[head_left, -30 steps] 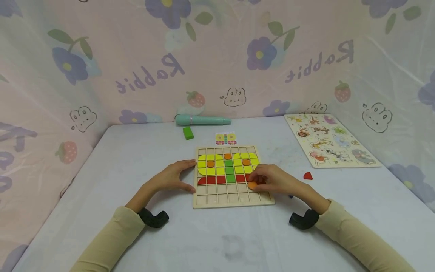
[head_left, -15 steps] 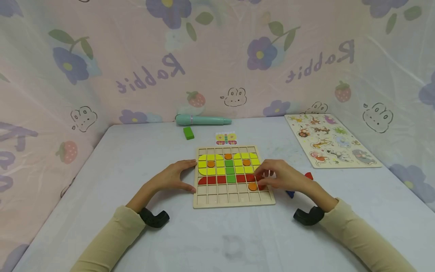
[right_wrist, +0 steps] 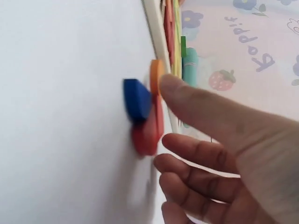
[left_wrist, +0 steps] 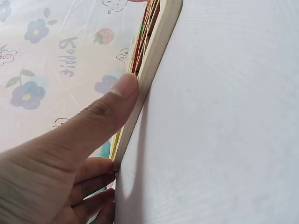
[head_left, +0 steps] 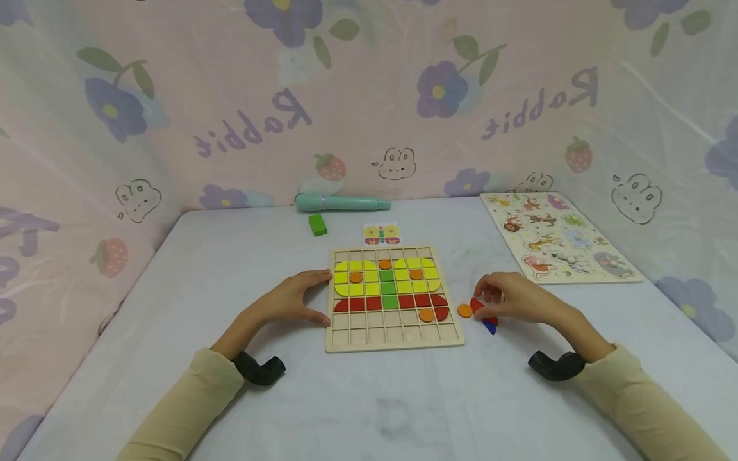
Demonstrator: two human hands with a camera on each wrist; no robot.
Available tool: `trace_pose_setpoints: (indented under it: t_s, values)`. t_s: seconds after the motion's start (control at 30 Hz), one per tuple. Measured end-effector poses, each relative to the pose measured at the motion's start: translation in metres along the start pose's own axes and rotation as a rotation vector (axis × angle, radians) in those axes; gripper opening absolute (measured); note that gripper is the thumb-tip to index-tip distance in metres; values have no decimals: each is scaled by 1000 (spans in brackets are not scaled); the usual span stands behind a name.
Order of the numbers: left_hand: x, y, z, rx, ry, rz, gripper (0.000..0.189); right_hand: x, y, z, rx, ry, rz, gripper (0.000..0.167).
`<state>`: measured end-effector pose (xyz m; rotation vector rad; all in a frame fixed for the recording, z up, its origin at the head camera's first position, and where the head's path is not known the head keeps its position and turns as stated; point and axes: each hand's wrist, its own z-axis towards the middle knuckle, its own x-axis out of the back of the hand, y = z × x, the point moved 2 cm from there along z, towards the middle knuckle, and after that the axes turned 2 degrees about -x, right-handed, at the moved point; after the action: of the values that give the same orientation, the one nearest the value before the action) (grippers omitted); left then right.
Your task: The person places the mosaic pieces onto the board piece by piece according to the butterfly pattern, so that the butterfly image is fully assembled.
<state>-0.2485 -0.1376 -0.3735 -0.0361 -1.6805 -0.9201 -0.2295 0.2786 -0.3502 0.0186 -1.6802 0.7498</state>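
A wooden grid board (head_left: 394, 339) holds yellow, red, green and orange tiles arranged like a butterfly. My left hand (head_left: 291, 298) rests at its left edge, thumb (left_wrist: 125, 86) against the rim and fingers further along it. To the board's right, my right hand (head_left: 513, 298) hovers at some loose tiles, its thumb and fingers apart with nothing pinched between them. Beside the thumb lies an orange disc (head_left: 464, 310). Red tiles (head_left: 475, 305) show partly under the fingers, with a blue tile (head_left: 489, 327) just in front of them.
Behind the board is a small butterfly pattern card (head_left: 381, 234). Further back are a green block (head_left: 318, 225) and a teal toy microphone (head_left: 343, 203). An animal puzzle board (head_left: 562, 238) lies at the back right. Patterned cloth (head_left: 357, 96) hangs around the table.
My right hand has let go of a rounded red tile in the board's right column and moved right, off the board, to the loose tiles. My left hand has stayed at the board's edge.
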Motion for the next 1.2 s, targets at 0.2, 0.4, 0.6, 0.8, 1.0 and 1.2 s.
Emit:
trace_pose_setpoints:
  t_s: [0.2,0.4,0.6,0.8,1.0,1.2]
  values:
    - [0,0,-1,-3,3,3,96,-6,2,2,-10,-2,0,28]
    - [1,2,0,-3,3,0,95,0,-6,5,36,5,-11,21]
    - [-2,0,-1,1,3,-4,95,-7,-29,18,143,45,55,21]
    - [-2,1,-2,2,10,7,95,-28,-58,35,332,-10,110,21]
    - [-2,1,-1,12,10,3,95,-43,-72,45,370,-36,90,22]
    - [-1,1,-2,17,5,8,96,-47,-75,47,353,-39,66,22]
